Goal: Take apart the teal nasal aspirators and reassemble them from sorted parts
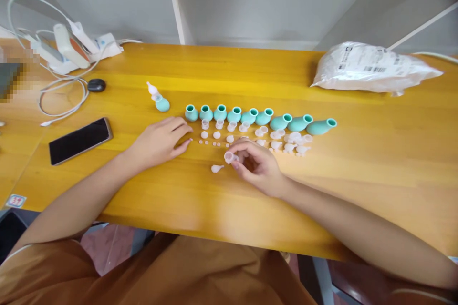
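A row of several teal rubber bulbs (250,116) lies across the middle of the yellow table (358,162). In front of them sit rows of small clear cups (232,126) and white tips and discs (216,135). My right hand (259,167) pinches one small clear cup (229,157) between thumb and fingers. A loose white tip (216,168) lies just left of it. My left hand (161,142) rests flat on the table, fingers apart, its fingertips near the small white discs. One assembled bulb with a white tip (159,97) lies apart at the left.
A black phone (79,140) lies at the left. Behind it are a white cable (60,100), a small black object (96,85) and white devices (71,45). A white plastic bag (372,67) lies at the back right. The table's front edge is close to my body.
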Motion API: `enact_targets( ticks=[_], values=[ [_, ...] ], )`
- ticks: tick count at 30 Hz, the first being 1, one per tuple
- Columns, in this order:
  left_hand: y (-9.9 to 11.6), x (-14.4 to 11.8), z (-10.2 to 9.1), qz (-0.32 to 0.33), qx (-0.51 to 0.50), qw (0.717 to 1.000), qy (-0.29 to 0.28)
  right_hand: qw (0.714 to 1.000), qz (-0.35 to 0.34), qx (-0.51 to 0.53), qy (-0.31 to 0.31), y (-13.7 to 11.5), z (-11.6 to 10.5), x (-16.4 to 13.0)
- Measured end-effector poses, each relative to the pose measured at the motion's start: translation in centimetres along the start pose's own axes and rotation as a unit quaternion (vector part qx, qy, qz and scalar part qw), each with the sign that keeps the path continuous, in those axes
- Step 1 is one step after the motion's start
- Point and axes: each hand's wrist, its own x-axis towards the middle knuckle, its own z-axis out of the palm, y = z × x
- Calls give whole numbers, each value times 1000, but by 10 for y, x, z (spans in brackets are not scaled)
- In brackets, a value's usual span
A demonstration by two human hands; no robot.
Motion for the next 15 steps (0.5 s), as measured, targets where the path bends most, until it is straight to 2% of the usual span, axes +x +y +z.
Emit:
enact_targets(
  ticks=[4, 8, 11, 15],
  values=[
    [-2, -1, 4, 33, 7, 999, -18, 1000, -5, 5, -2, -1, 0, -1],
    [-2, 0, 3, 39, -15, 999, -18, 1000, -7, 12, -6, 0, 0, -1],
    [4, 2, 0, 21, -114, 993, -10, 1000, -5, 14, -4, 1, 0, -2],
    [20, 5, -5, -34, -273, 961, -14, 1000, -7, 21, -2, 3, 1, -2]
  ],
)
